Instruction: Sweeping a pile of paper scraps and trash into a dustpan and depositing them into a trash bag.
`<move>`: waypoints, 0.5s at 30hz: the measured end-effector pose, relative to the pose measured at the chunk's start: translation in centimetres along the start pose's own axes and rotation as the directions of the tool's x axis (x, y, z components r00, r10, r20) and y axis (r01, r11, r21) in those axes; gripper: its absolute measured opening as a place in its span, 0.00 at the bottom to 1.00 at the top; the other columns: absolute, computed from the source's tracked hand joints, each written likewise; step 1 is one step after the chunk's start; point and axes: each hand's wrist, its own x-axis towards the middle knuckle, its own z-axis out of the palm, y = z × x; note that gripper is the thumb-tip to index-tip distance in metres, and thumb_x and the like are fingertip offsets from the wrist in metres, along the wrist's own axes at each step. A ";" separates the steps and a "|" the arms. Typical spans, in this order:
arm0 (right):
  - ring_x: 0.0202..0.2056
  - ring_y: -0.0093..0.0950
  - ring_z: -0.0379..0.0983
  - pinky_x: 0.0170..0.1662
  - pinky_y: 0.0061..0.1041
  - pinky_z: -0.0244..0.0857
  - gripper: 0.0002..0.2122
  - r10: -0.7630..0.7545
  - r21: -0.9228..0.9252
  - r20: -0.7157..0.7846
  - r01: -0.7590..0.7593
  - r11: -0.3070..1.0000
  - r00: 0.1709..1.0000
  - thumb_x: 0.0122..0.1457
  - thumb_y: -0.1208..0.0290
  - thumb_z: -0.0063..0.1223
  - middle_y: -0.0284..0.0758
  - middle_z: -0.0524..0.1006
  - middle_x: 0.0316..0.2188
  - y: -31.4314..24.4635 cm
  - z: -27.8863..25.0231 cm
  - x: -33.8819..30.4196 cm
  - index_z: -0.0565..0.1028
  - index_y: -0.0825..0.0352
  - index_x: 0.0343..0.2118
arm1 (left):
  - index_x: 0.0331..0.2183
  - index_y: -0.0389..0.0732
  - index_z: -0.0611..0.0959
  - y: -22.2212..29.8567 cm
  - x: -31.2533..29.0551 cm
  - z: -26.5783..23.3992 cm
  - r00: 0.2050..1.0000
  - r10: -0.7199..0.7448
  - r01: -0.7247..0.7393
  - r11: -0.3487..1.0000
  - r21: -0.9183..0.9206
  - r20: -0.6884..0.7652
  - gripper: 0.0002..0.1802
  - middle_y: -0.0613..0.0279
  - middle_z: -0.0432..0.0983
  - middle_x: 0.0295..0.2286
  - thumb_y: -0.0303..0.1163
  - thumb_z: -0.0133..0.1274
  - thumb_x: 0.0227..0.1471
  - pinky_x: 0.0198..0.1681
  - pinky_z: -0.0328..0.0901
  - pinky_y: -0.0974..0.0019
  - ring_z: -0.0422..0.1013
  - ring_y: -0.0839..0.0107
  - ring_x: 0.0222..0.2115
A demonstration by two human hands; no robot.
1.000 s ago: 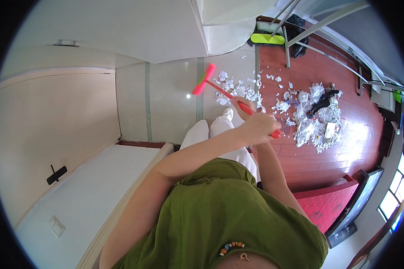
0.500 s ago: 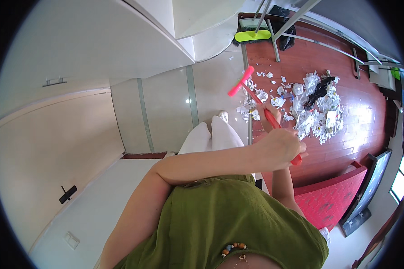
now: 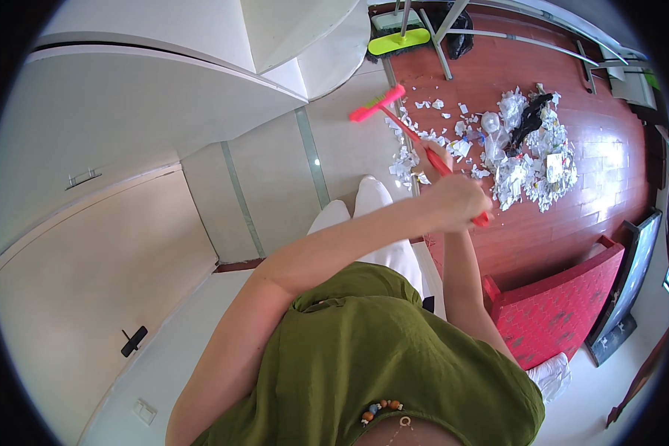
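A red-handled T-shaped tool (image 3: pixel 401 123) with a pink and yellow-green head is held out in front of me; I cannot tell its exact kind. My left hand (image 3: pixel 457 204) grips it near the handle's end, its forearm crossing my body. Further up the handle my right hand (image 3: pixel 436 154) is closed around it, partly hidden. The head hangs over the pale tile near the wood floor's edge. Torn white paper scraps (image 3: pixel 404 165) lie along that edge. A larger heap of paper and clear plastic (image 3: pixel 514 178) sits to the right, with a black plastic bag (image 3: pixel 531 119) on it.
A yellow-green broom (image 3: pixel 399 42) stands at the far side beside a metal rack's legs (image 3: pixel 436 52). White cabinets (image 3: pixel 163 97) flank the left. A red padded piece of furniture (image 3: pixel 557 308) and dark framed panels (image 3: pixel 624 282) are at the right.
Both hands and the tool have shifted slightly left and away from me. The tool's head has turned, showing its yellow-green part. The whole view has tilted a little.
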 end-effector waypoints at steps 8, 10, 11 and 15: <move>0.20 0.24 0.63 0.25 0.23 0.61 0.05 0.126 -0.169 0.012 -0.122 0.978 0.992 0.52 0.78 0.58 0.34 0.71 0.19 -5.0 -8.3 -5.2 0.73 0.70 0.24 | 0.23 0.42 0.78 8.0 -1.8 0.7 0.986 0.121 -0.107 0.986 -0.126 0.114 0.06 0.56 0.77 0.23 0.28 0.57 0.36 0.43 0.68 0.55 0.74 0.51 0.41; 0.20 0.25 0.63 0.25 0.23 0.61 0.04 0.059 -0.130 0.055 -0.052 0.990 0.997 0.51 0.81 0.56 0.37 0.71 0.19 -7.1 -6.2 -5.6 0.72 0.71 0.24 | 0.22 0.41 0.78 9.9 -3.2 -1.1 0.980 0.088 -0.076 0.994 -0.073 0.179 0.05 0.57 0.77 0.22 0.28 0.57 0.37 0.44 0.68 0.57 0.72 0.51 0.43; 0.21 0.21 0.63 0.25 0.21 0.60 0.06 0.023 -0.108 0.058 -0.016 0.994 0.998 0.53 0.78 0.56 0.34 0.72 0.21 -7.8 -6.9 -6.1 0.71 0.71 0.24 | 0.22 0.41 0.78 10.9 -3.2 -1.1 0.973 0.126 -0.109 0.989 -0.096 0.192 0.05 0.57 0.77 0.22 0.28 0.57 0.37 0.44 0.68 0.57 0.72 0.51 0.43; 0.22 0.19 0.65 0.26 0.20 0.60 0.07 -0.043 -0.004 0.201 0.045 0.999 0.979 0.54 0.77 0.56 0.35 0.74 0.23 -8.1 -3.5 -4.7 0.70 0.72 0.23 | 0.21 0.40 0.77 9.9 -3.0 -0.6 0.990 0.022 -0.031 0.998 0.055 0.142 0.07 0.58 0.77 0.21 0.32 0.54 0.45 0.41 0.68 0.58 0.73 0.53 0.42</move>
